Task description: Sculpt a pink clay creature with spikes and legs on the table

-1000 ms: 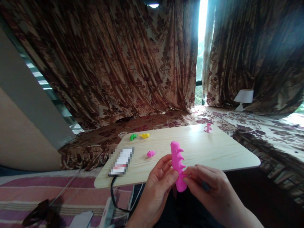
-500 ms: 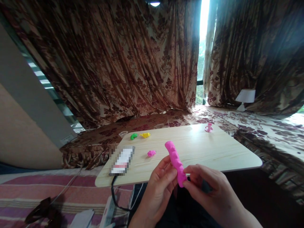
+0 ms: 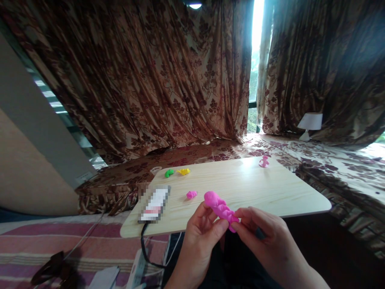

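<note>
A lumpy roll of pink modelling clay [image 3: 219, 206] is held between both hands over the table's near edge. My left hand [image 3: 202, 233] is closed round its middle, thumb on top and fingers behind. Thumb and fingertips of my right hand [image 3: 261, 233] pinch its lower right end. The far end is rounded and points up and left. On the table [image 3: 240, 184] just beyond lies a smaller pink clay lump [image 3: 191, 194]. Farther back are a green clay piece [image 3: 169, 173] and a yellow clay piece [image 3: 183, 171].
A phone-like device [image 3: 155, 204], blurred out, lies at the table's left with a black cable [image 3: 144, 245] hanging off the edge. A small pink object [image 3: 264, 161] stands at the far right corner. Beyond are a white lamp [image 3: 311, 121] and patterned curtains [image 3: 180, 80].
The pink roll has tipped lower, its far end now nearer the table, and it looks shorter and more wrinkled. My left thumb has shifted right along it, close to the right hand.
</note>
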A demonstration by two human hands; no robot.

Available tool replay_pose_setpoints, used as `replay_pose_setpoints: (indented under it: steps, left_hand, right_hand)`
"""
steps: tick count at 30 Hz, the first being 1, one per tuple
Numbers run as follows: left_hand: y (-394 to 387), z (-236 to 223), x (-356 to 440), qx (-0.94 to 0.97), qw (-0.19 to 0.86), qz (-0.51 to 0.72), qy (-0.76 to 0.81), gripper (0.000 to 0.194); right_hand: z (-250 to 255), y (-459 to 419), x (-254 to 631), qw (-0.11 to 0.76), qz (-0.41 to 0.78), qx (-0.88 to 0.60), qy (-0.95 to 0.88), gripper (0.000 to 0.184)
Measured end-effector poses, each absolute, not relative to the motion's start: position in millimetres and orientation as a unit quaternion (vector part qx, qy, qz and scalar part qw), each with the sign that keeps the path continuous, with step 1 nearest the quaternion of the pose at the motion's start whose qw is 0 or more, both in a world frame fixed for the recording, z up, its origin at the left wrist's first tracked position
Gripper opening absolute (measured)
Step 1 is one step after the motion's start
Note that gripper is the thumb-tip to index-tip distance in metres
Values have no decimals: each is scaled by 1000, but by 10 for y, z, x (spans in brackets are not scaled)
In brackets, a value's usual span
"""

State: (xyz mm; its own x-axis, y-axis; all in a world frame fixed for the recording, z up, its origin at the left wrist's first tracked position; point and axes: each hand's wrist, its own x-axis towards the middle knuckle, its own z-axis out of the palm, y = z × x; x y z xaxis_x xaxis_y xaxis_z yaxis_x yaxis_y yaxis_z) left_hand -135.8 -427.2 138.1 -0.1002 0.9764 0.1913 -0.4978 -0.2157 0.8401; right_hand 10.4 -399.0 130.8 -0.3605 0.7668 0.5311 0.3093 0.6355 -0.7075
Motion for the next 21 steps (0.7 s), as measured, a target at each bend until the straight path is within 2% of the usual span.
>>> replay_pose_setpoints:
  steps: [6, 11, 16, 21]
  left_hand:
    - [-4233, 1315, -1398, 374, 566, 664, 313, 24]
    - [-4213, 1277, -1431, 373, 592, 639, 318, 28]
    - [-4239, 1333, -1375, 381, 578, 643, 326, 32]
    - [-4256, 1331, -1383, 425, 564, 629, 325, 27]
  right_hand:
    - [1261, -3952, 94, 450, 267, -345, -779, 6]
    - [1321, -3951, 175, 481, 269, -315, -773, 21]
    - [1401, -3955, 160, 486, 253, -301, -780, 14]
    - [1457, -3969, 141, 469, 260, -309, -786, 8]
